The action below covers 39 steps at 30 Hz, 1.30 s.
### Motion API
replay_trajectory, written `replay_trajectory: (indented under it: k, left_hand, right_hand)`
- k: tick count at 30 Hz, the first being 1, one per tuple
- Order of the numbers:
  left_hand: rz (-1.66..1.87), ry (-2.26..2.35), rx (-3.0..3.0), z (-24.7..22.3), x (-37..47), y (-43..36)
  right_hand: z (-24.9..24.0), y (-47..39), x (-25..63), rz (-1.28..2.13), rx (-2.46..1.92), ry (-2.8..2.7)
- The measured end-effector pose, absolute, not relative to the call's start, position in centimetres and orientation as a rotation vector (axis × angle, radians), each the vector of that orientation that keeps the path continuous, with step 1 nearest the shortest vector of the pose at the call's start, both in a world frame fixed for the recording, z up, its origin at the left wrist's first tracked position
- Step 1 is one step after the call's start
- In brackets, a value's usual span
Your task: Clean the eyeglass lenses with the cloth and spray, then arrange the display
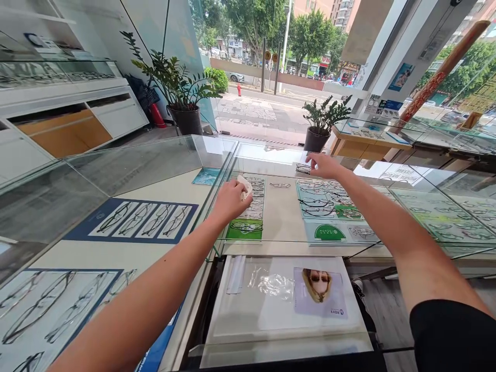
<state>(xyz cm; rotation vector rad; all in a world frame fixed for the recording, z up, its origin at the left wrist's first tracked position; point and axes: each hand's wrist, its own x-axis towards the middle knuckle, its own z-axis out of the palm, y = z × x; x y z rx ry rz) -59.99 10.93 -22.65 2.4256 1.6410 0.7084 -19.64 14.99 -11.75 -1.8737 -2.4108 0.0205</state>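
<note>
My left hand is closed around a crumpled white tissue or cloth, just over the glass top of the display case. Farther off and to the right, my right hand has its fingers pinched at a pair of dark-framed eyeglasses near the far edge of the glass. Beneath the hands, inside the case, a single pair of eyeglasses lies between two display boards. Rows of frames cover the right board, while the narrow left one ends in a green panel.
An open drawer below holds clear plastic wrapping and a picture card. Blue trays of eyeglasses lie in the left case. Potted plants stand beyond the counter, before the shop front. Glass edges border the cases.
</note>
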Motion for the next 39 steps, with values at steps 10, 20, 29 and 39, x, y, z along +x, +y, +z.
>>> replay_trajectory:
  k: [10,20,29,39]
  left_hand:
    - [0.745,1.631,2.364,-22.5,-60.0,10.5]
    - [0.765,1.637,2.373,-22.9,-59.9,10.7]
    - [0.761,1.629,2.396,-22.9,-59.9,10.9]
    - [0.752,1.636,2.422,-22.7,-59.8,10.8]
  right_hand:
    - [-16.2,18.8,-17.8,-0.022,-1.978,-2.433]
    - [-16.8,18.3,-18.1,0.002,-1.989,-2.412]
    - [-12.8,12.7,-22.2,-0.036,-1.74,-2.221]
    - [-12.8,-6.7,-37.8,0.557,-0.695,-2.756]
